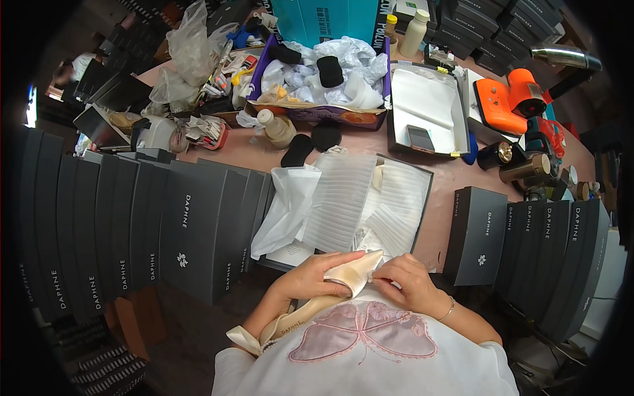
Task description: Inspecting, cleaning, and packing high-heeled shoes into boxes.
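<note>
Mostly the pinkish worktable [456, 175] carries rows of dark grey shoebox lids [198, 228] fanned from nine o'clock toward the centre, with a second stack of grey shoeboxes [548, 244] at three o'clock. Just above centre lies an open shoebox [422, 191] lined with white tissue paper [343, 198]. At twelve o'clock sits a purple carton [317, 113] full of crumpled wrapping and black pads, and an orange heat gun [512, 102] rests at two o'clock. At six o'clock, close to the person's chest, both hands meet on a cream satin shoe [350, 274]. The left hand [310, 277] wraps around its body, fingers closed on it. The right hand [413, 280] pinches the shoe's pointed end, fingers together against the fabric.
</note>
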Motion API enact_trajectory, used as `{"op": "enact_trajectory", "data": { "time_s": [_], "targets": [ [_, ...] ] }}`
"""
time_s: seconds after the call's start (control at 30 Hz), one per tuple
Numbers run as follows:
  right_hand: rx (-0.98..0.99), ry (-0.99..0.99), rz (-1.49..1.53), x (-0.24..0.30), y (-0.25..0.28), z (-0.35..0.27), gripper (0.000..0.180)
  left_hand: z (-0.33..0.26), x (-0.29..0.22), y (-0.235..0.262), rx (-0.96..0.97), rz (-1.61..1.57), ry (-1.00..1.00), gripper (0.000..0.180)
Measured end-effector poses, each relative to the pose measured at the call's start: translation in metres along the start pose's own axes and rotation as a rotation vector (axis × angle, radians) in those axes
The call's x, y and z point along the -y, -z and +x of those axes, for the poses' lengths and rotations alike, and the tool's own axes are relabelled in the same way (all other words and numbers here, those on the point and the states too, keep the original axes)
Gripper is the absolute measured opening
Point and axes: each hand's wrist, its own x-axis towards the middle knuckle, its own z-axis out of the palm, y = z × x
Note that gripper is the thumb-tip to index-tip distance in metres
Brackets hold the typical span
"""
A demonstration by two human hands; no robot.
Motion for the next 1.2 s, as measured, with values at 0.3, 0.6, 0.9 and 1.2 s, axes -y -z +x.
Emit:
{"op": "enact_trajectory", "data": {
  "time_s": [0.3, 0.6, 0.9, 1.2],
  "targets": [
    [0.166, 0.171, -0.21, 0.007, -0.012, 0.012, 0.033, -0.001, 0.006, -0.005, -0.001, -0.047, -0.025, 0.078],
    [0.028, 0.212, -0.135, -0.003, -0.026, 0.003, 0.028, 0.001, 0.014, -0.009, 0.016, 0.005, -0.115, 0.078],
    [0.106, 0.203, -0.176, -0.002, -0.021, 0.005, 0.021, 0.0, 0.015, -0.01, 0.026, -0.05, -0.055, 0.08],
    [0.209, 0.233, -0.212, -0.003, -0.011, 0.008, 0.023, 0.003, 0.017, -0.009, 0.041, -0.068, -0.041, 0.078]
  ]
}}
